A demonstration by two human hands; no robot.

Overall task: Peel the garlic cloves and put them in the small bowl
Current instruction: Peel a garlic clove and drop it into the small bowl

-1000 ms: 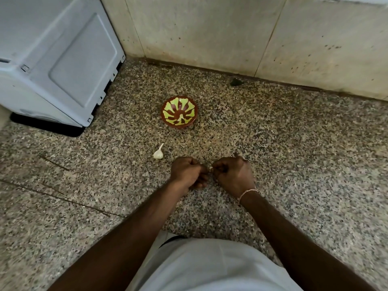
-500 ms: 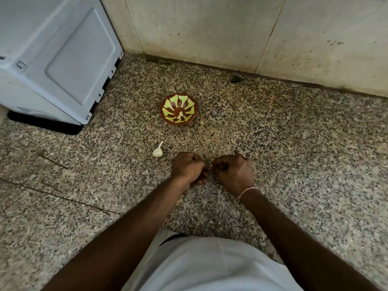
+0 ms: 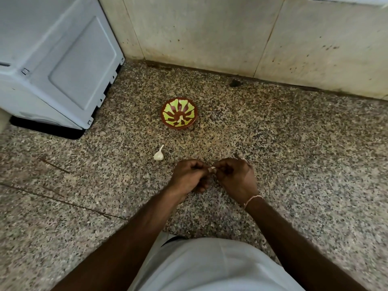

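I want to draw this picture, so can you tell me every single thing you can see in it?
small bowl: one, brown with green pattern, on the floor ahead of the hands; one pale piece lies inside
garlic bulb: one, white, on the floor left of the hands
garlic clove: one, pale, pinched between both hands
appliance: one, light grey, far left
floor: speckled stone
wall: beige, behind
bracelet: one, pale, right wrist
left hand: holds clove
right hand: holds clove
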